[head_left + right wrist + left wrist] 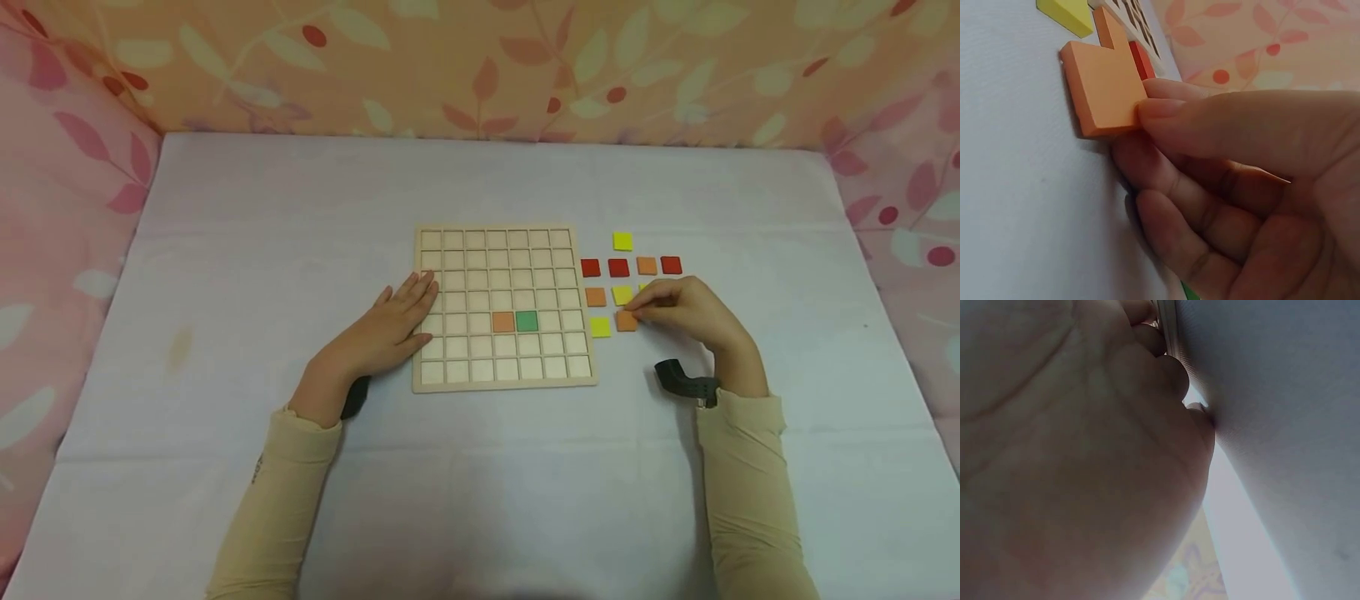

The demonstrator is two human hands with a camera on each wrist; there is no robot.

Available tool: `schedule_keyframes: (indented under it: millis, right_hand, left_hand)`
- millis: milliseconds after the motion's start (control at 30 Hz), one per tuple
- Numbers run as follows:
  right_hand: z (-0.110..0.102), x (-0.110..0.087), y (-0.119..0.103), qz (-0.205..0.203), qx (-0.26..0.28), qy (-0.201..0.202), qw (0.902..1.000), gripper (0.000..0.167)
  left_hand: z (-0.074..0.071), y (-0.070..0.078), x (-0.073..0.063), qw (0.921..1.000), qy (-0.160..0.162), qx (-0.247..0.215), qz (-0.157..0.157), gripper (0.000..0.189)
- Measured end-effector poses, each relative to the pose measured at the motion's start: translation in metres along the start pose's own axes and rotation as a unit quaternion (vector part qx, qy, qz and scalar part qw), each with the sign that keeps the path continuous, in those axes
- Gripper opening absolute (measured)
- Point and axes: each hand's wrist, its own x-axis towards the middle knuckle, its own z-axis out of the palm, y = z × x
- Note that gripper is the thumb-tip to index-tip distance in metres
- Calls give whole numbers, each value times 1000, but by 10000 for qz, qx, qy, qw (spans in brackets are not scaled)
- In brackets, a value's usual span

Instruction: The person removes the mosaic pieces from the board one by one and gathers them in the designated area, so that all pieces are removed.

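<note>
A pale wooden grid board (504, 387) lies on the white cloth, with an orange tile (503, 322) and a green tile (527, 321) side by side in its cells. On the board's left edge rests my left hand (382, 333), fingers extended; its palm fills most of the left wrist view. Right of the board, my right hand (686, 310) pinches the edge of another orange tile (1107, 90) between thumb and fingers. That tile is at or just above the cloth; I cannot tell which. A yellow tile (601, 327) lies just left of it.
Several loose tiles lie right of the board, among them a red tile (590, 267), an orange tile (596, 297) and a yellow tile (622, 242). Part of a yellow one is hidden behind the right hand. Floral cloth walls (480, 75) border the table.
</note>
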Motion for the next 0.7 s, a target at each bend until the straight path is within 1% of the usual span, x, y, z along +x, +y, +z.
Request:
schedule_keyframes:
  millis: [100, 200, 433, 700]
  right_hand:
    - [1, -1, 1, 87, -57, -10, 9999, 13]
    - [1, -2, -1, 83, -71, -14, 9999, 13]
    - [0, -3, -5, 46, 56, -63, 10000, 14]
    - [0, -2, -1, 117, 211, -126, 9996, 16]
  left_hand:
    - [1, -1, 0, 10000, -7, 10, 15, 68]
    - [2, -2, 0, 10000, -9, 94, 14, 69]
    - [2, -1, -2, 9999, 50, 63, 84, 68]
    - [1, -1, -1, 9999, 35, 68, 86, 67]
